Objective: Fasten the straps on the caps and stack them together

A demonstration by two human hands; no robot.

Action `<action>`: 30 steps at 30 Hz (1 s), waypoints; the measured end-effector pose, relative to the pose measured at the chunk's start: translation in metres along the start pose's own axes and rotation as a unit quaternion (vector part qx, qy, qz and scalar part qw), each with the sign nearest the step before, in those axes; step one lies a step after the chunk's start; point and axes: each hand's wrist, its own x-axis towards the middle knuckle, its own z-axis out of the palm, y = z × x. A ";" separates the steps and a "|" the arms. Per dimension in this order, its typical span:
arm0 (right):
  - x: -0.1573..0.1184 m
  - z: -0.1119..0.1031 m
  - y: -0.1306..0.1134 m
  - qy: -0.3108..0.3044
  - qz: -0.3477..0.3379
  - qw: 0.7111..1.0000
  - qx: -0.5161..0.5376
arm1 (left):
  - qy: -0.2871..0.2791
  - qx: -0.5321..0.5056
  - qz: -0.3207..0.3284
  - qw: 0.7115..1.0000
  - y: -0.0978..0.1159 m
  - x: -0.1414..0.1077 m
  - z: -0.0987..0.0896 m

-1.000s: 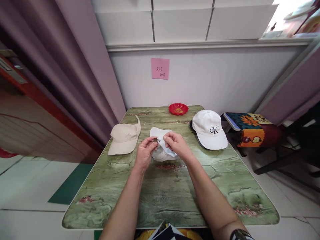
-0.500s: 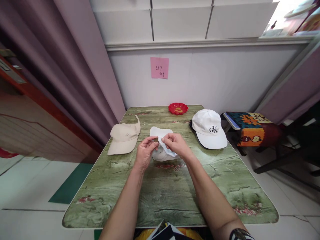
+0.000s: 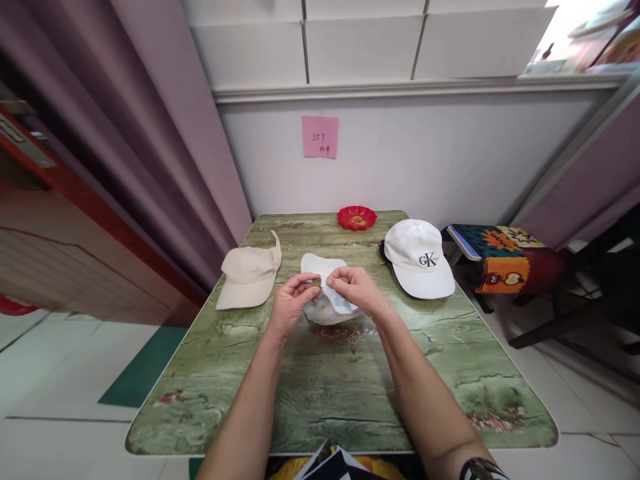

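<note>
A pale cap [image 3: 327, 311] lies in the middle of the green wood-patterned table [image 3: 345, 393], its brim [image 3: 320, 263] toward the wall. Over its left side, my left hand [image 3: 294, 298] pinches a small brownish metal-looking buckle [image 3: 317, 283] between thumb and fingertips. My right hand [image 3: 354, 287] is closed in a pinch just right of the buckle, at the pale strap; the strap's end is mostly hidden by the fingers. A beige cap [image 3: 250, 273] sits to the left, its strap sticking up. To the right rests a white cap with black letters [image 3: 417, 257], on top of a darker cap.
A red scalloped dish [image 3: 357, 217] stands at the table's back edge. Behind it is the wall with a pink note [image 3: 320, 137]. A stool with a colourful cover [image 3: 505, 257] stands right of the table, and a purple curtain [image 3: 165, 133] hangs at the left.
My left hand has moved slightly right with the buckle, and my right hand has shifted a little right too. The caps on either side stay in place.
</note>
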 end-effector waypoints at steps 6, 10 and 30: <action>-0.002 -0.002 -0.003 -0.003 0.000 1.000 -0.006 | -0.015 0.024 0.001 1.000 0.008 -0.002 0.002; -0.002 -0.002 -0.002 0.013 -0.016 1.000 -0.016 | -0.020 0.036 0.003 0.999 0.012 -0.002 0.004; -0.001 0.007 0.000 0.021 -0.047 0.997 -0.055 | -0.011 -0.002 -0.009 1.000 0.010 -0.004 0.010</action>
